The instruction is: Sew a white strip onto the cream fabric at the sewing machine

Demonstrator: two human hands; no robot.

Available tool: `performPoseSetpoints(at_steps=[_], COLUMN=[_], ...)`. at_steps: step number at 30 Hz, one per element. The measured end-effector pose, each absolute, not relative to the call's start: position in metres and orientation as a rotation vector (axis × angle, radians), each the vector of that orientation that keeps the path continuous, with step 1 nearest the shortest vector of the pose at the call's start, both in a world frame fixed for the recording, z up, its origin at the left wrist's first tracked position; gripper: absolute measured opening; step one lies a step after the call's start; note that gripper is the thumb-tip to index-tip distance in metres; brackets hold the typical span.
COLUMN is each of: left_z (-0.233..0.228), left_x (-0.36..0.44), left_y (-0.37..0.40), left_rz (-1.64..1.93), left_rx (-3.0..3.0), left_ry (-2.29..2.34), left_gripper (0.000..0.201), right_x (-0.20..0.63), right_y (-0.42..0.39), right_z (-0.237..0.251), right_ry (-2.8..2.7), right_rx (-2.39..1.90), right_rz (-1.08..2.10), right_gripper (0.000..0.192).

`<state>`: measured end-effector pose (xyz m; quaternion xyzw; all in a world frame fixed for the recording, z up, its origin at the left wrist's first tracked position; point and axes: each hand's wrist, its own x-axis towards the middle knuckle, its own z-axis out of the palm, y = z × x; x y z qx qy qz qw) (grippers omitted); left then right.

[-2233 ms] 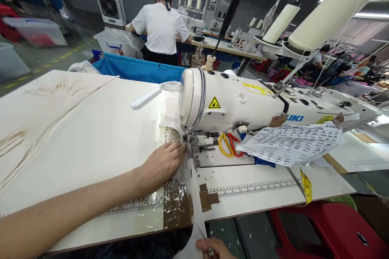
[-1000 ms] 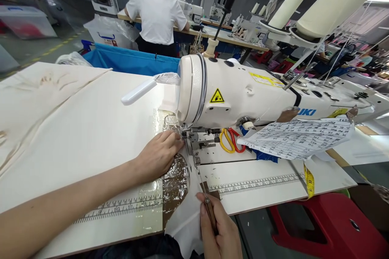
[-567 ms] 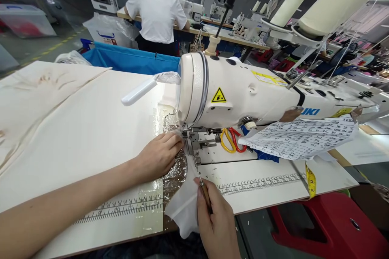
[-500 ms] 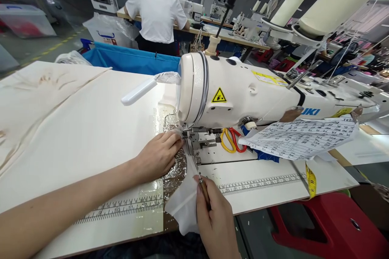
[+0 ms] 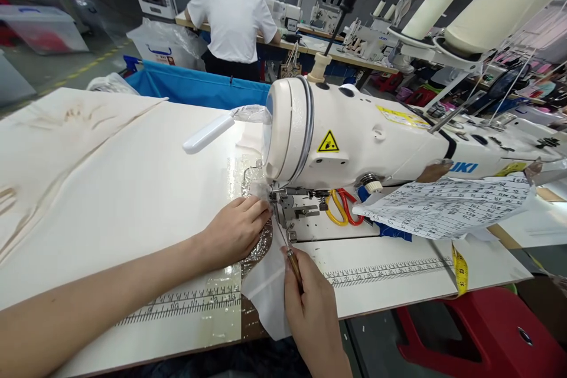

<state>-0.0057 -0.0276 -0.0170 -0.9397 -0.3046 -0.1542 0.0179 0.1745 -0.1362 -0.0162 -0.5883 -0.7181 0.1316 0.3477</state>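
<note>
My right hand (image 5: 312, 301) is closed round the wooden handle of an awl (image 5: 294, 266). Its thin metal shaft points up toward the presser foot (image 5: 273, 194) of a white sewing machine (image 5: 354, 136). A piece of thin white fabric (image 5: 269, 292) runs from under the foot toward the table's front edge, touching my right hand. Just left of the needle area, my left hand (image 5: 237, 227) presses down with fingers bent together, gripping the fabric edge; the fingertips are partly hidden. Red-and-yellow-handled scissors (image 5: 341, 207) lie behind the foot.
Pale fabric (image 5: 66, 136) is spread over the left of the white table (image 5: 190, 189). Handwritten paper (image 5: 447, 204) hangs by the machine arm, near a yellow tape measure (image 5: 460, 271). A red stool (image 5: 491, 331) stands at right, a blue bin (image 5: 199, 85) behind. A person (image 5: 234, 18) sits beyond.
The whole view has shifted slightly, so the machine appears farther right. Both hands keep nearly the same places by the presser foot, and the awl stays in my right hand.
</note>
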Motion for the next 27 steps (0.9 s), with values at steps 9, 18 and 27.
performPoseSetpoints(at_steps=[9,18,27], left_z=[-0.022,-0.007,-0.023], left_x=[-0.006,0.020,0.004], left_y=[-0.025,-0.023,-0.003], left_rz=[-0.448,-0.214,-0.943], left_rx=[-2.942,-2.902,-2.982], left_ry=[-1.034,-1.104,-1.524], left_gripper=[0.040,0.023,0.015], right_x=[0.171,0.147,0.163], right_y=[-0.139,-0.154,-0.159], right_z=[-0.014,-0.001,-0.015], right_ry=[-1.891,-1.821,-1.678], right_rx=[-1.363,-1.093,-1.442], right_rz=[0.304,0.385,0.394], right_gripper=[0.027,0.028,0.025])
